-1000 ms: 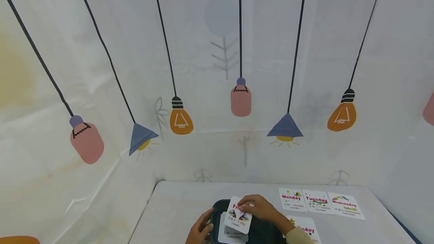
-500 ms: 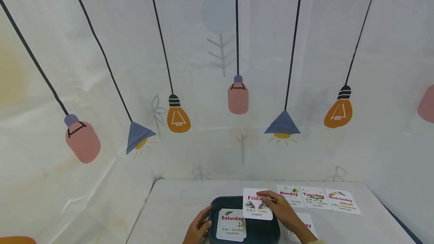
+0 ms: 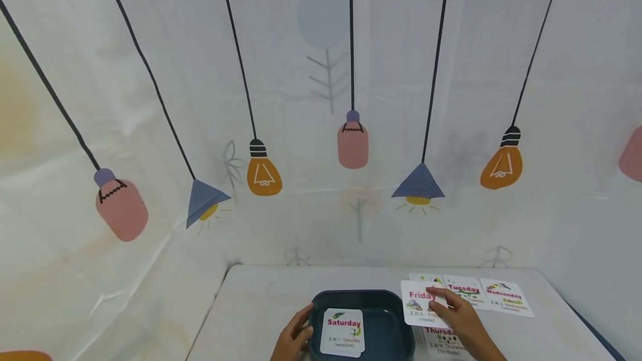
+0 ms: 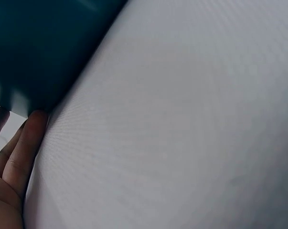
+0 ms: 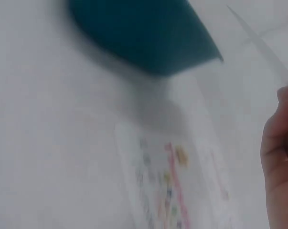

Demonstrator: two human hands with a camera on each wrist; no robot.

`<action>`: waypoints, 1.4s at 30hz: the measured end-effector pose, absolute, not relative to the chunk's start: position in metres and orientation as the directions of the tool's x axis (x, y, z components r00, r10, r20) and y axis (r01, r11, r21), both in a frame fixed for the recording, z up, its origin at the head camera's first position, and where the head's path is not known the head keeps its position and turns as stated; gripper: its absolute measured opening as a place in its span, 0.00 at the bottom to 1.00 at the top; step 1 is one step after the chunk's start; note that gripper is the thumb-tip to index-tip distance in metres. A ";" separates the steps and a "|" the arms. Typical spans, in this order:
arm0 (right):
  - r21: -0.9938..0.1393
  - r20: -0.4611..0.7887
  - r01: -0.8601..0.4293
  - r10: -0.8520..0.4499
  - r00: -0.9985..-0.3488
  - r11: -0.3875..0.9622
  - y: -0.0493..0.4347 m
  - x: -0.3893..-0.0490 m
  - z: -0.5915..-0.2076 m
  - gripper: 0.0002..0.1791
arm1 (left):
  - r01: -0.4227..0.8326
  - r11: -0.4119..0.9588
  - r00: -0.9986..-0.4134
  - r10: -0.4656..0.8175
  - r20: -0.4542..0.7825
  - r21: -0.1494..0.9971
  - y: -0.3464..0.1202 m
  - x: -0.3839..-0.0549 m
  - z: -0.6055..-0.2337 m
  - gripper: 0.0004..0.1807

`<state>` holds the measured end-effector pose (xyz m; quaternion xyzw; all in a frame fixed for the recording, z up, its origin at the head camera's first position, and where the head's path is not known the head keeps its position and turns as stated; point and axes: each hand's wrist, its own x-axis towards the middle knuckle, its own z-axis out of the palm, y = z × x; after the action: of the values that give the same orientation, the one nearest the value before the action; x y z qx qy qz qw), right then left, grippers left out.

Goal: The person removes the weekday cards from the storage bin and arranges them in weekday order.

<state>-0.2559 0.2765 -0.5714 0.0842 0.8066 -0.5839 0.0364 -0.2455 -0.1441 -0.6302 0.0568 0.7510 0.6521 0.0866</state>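
Note:
My right hand [image 3: 463, 325] pinches a white "Friday" card [image 3: 415, 301] by its right side, above the table between the tray and the card rows. In the right wrist view this card [image 5: 261, 45] appears edge-on past the fingers. A dark teal tray [image 3: 388, 338] stands at the front centre, with a "Saturday" card [image 3: 343, 330] lying in its left part; another card's edge peeks out beneath. My left hand [image 3: 292, 334] rests against the tray's left side, its fairly straight fingers [image 4: 26, 152] touching the outer wall in the left wrist view.
"Tuesday" [image 3: 463, 292] and "Wednesday" [image 3: 506, 297] cards lie in a row at the back right, beside a "Monday" card [image 3: 420, 277] mostly covered by the held card. In front lies a "Thursday" card [image 3: 441, 344], partly hidden. A printed wall sheet [image 3: 301, 222] hangs behind the white table [image 3: 251, 305].
My right hand has carried the "Friday" card rightward, from over the tray to beyond its right rim, uncovering the "Saturday" card. My left hand keeps its place at the tray.

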 end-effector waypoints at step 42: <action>-0.814 -0.360 0.399 0.174 -0.917 0.423 0.402 -0.222 -0.613 0.58 | -0.073 0.159 -0.985 0.144 -0.097 0.985 -0.145 -0.247 -0.627 0.29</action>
<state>-0.2222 0.4017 -0.6134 0.1712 0.8361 -0.5092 0.1107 -0.2465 -0.1452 -0.6274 0.0232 0.7566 0.6481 0.0837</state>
